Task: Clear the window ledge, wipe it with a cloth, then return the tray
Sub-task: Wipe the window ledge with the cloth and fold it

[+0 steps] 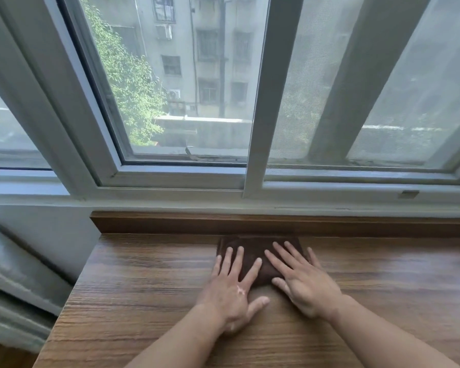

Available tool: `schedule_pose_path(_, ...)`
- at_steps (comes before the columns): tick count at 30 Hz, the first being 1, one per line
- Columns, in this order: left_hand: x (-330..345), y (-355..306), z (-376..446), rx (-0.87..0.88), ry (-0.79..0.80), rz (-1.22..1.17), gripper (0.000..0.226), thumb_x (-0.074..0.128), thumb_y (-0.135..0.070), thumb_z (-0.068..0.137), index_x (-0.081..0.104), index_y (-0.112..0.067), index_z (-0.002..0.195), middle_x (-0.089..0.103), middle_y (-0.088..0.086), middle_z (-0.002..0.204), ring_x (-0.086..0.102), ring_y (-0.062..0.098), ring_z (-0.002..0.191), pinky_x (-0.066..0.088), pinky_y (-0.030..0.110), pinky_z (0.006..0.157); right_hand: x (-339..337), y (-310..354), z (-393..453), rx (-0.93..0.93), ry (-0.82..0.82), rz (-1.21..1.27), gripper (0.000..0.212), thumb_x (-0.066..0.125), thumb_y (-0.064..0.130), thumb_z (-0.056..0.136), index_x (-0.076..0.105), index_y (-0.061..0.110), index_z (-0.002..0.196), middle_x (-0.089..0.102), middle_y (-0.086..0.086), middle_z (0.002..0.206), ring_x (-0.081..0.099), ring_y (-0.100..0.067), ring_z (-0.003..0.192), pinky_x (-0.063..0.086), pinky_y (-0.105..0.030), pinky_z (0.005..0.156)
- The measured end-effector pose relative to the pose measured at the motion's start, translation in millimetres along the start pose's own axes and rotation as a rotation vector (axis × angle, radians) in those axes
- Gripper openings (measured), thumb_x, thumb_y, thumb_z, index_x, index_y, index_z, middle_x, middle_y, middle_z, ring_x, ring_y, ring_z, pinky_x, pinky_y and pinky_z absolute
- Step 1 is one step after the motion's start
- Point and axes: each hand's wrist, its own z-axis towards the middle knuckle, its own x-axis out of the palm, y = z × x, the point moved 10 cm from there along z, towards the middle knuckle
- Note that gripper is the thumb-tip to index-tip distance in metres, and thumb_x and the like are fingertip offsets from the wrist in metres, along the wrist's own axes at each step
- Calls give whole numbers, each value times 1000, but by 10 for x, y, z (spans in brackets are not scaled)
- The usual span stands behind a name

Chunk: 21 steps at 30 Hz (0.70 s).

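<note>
A folded dark brown cloth (255,247) lies flat on the wooden window ledge (144,288), close to the raised wooden strip at the back. My left hand (233,288) presses on the cloth's left part with straight, spread fingers. My right hand (300,277) lies flat on its right part, fingers straight and pointing toward the window. Both palms hang over the cloth's near edge onto the wood. No tray shows in the head view.
The white window frame (252,155) with sliding panes rises behind the ledge. The ledge's left end (75,282) drops off beside a grey wall and a grey unit (14,274) at the lower left. Bare wood stretches to the right.
</note>
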Motion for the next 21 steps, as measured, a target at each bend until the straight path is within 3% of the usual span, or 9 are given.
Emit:
schedule_pose_path(3, -11, -75, 138, -2, -2, -23, 98, -9, -83, 70, -17, -39, 157, -26, 14, 165, -27, 34, 151, -14, 50, 123, -65, -144, 28, 18, 51, -16, 82, -8, 75, 78, -10, 48, 155, -20, 22, 160, -18, -10, 152, -4, -56, 122)
schedule_pose_path(6, 9, -77, 196, -11, 9, -7, 88, 0, -84, 83, -17, -39, 157, -26, 15, 165, -27, 37, 151, -14, 51, 123, -80, -197, 31, 17, 84, -11, 76, 5, 78, 85, -11, 50, 154, -16, 19, 164, -17, -11, 153, -4, -58, 121)
schedule_pose_path(9, -35, -100, 171, 16, -6, 3, 90, -3, -86, 79, -17, -42, 156, -25, 14, 165, -26, 38, 151, -13, 51, 124, -20, -256, -83, 28, 93, 1, 79, 0, 81, 82, -13, 50, 154, -16, 17, 166, -18, -12, 153, -3, -57, 121)
schedule_pose_path(15, -253, -185, 252, 60, -129, -10, 88, -7, -80, 80, -17, -38, 156, -29, 6, 164, -30, 31, 150, -13, 47, 125, -246, -428, -59, 180, -49, 144, 67, 15, 65, 99, 2, 39, 160, -7, 12, 168, -11, -10, 154, 0, -47, 124)
schedule_pose_path(19, -48, -211, 290, 31, -96, 14, 80, 10, -80, 89, -18, -43, 154, -29, 8, 164, -28, 37, 151, -15, 49, 123, -9, -485, -33, 198, 20, 112, 72, 14, 69, 97, -1, 38, 160, -11, 12, 168, -13, -11, 154, -1, -55, 122)
schedule_pose_path(21, -9, -196, 271, -16, -133, 5, 79, 15, -80, 90, -6, -45, 157, -21, 12, 165, -17, 44, 152, -11, 50, 122, 17, -524, -4, 163, 15, 127, 82, 4, 78, 88, -3, 39, 159, -13, 13, 168, -16, -9, 153, -4, -53, 122)
